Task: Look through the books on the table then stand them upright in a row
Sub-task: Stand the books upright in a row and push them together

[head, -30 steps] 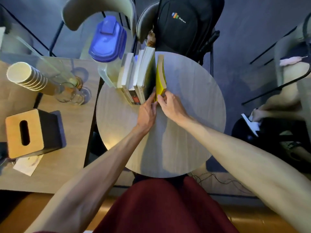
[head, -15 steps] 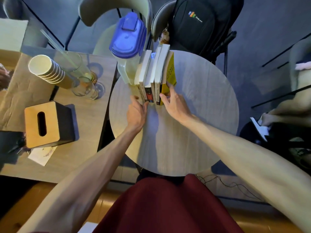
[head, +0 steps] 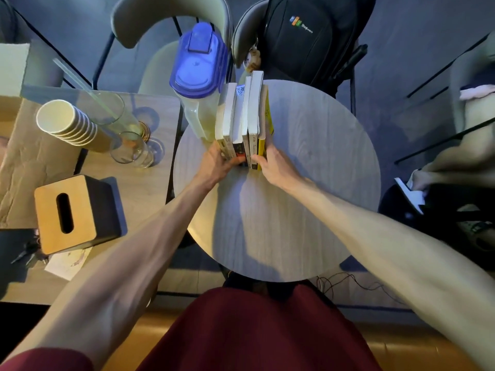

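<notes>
Round table [head: 308,210]: pale wood look, matt, smooth. Books [head: 251,108]: white paper edges, shiny covers. Jug [head: 199,116]: clear plastic w/ blue plastic lid [head: 199,60]. Cups [head: 67,124]: paper. Backpack [head: 302,49]: black cloth, matt. Box [head: 64,212]: wood top.

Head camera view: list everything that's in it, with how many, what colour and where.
books: about six, pale page edges, one yellow at the right end; upright in a row, far left of the round table
round table: one, pale wood, centre
pitcher: one, clear with blue lid, just left of the books
side table: one, wood, left
paper cups: one stack, cream, on the side table
glasses: two, clear, beside the cups
tissue box: one, wooden top, black sides, side table
chairs: two, grey, behind the tables
backpack: one, black, on the right chair
left hand: grips the row's left end
right hand: grips the row's right end
</notes>
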